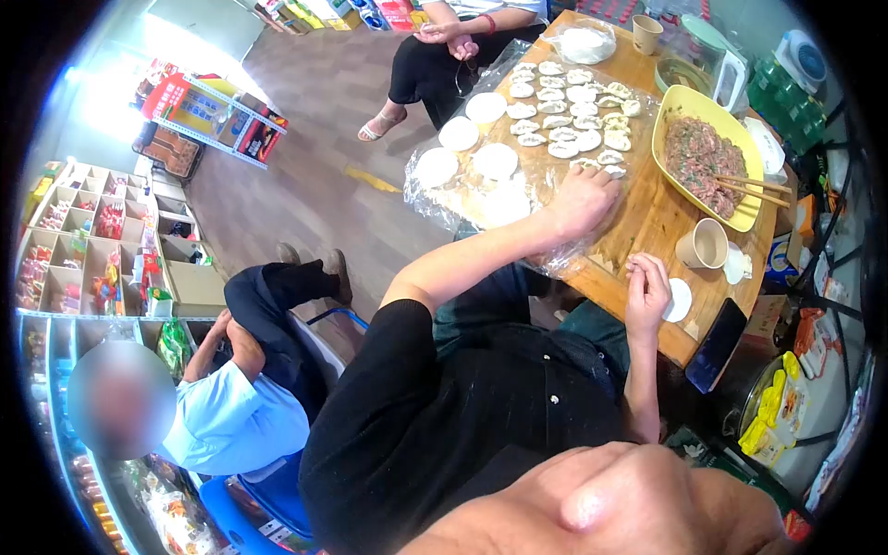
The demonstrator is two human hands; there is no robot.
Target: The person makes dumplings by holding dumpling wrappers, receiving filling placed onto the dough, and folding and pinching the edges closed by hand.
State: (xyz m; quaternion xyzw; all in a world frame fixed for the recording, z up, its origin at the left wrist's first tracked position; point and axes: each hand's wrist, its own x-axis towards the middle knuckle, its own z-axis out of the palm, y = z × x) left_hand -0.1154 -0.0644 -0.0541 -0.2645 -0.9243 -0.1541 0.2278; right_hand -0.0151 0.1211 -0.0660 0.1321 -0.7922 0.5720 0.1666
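Observation:
My left hand [585,199] reaches over the near end of the dumpling rows, its fingers closed on a dumpling [614,171] that they partly cover. Several rows of folded dumplings [555,107] lie on plastic film. Flat round wrappers [459,134] are spread to their left. My right hand [647,289] is at the table's near edge, its fingers loosely curled and slightly apart, with nothing visible in them. Just right of it a single wrapper [677,301] lies on the wood. A yellow bowl [663,139] holds minced filling [700,157] and a pair of chopsticks [754,188].
A paper cup [703,245] and a dark phone [717,345] are near the table's right edge. Another cup [647,34] and a bagged white mass [585,43] stand at the far end. One person [462,37] sits beyond the table, another [240,407] at left beside shelves [102,231].

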